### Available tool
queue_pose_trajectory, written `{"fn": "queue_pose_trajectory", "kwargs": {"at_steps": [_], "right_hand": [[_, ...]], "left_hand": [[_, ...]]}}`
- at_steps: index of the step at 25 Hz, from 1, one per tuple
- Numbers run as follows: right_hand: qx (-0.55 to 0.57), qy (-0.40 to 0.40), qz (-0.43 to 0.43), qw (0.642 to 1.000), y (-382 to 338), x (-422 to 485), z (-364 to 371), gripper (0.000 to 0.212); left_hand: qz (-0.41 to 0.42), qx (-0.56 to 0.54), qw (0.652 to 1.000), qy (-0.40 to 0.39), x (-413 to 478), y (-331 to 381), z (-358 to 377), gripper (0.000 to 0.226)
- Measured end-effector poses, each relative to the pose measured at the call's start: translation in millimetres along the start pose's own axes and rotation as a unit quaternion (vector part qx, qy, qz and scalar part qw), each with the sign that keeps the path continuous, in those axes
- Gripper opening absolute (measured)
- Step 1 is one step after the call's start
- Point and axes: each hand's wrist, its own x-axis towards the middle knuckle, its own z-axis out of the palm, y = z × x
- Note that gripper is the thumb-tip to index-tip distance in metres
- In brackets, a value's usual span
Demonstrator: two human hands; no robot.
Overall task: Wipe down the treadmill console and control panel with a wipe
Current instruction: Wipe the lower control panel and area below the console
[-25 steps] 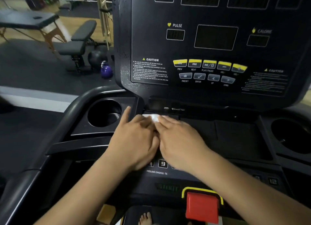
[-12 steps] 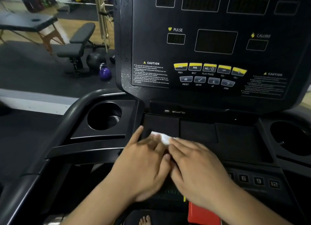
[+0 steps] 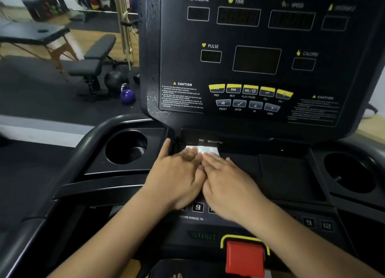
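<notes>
Both hands lie flat and side by side on the black tray shelf beneath the black upright treadmill console; the left hand and the right hand touch along their inner edges, with fingers straight and pointing away from the person; under their fingertips the crumpled white wipe is pressed to the shelf at its far left end, just below the small port strip at the console's base; only the wipe's far edge shows beyond the fingers; the left thumb spreads towards the shelf's left wall. The heels of both hands cover part of the lower control panel of square number keys, where a "9" shows between the wrists; a red safety-stop block with a yellow surround sits nearer the person. A round black cup holder lies left of the left hand; a second cup holder lies well off to the right. The console's displays are dark; below them runs a row of yellow buttons. On the floor beyond, left of the console, stand a black padded weight bench and a purple kettlebell.
</notes>
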Motion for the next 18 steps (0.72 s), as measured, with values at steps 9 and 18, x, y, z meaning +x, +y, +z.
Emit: {"fn": "queue_pose_trajectory", "kwargs": {"at_steps": [9,18], "right_hand": [[-0.029,0.039,-0.035,0.998,-0.9,-2.2,-5.2,0.049],[-0.002,0.04,-0.049,0.998,-16.2,0.9,10.5,0.06]], "left_hand": [[-0.015,0.021,1.0,-0.016,-16.4,1.9,-1.3,0.065],[-0.032,0.092,0.995,-0.018,-26.1,-14.3,-0.4,0.054]]}}
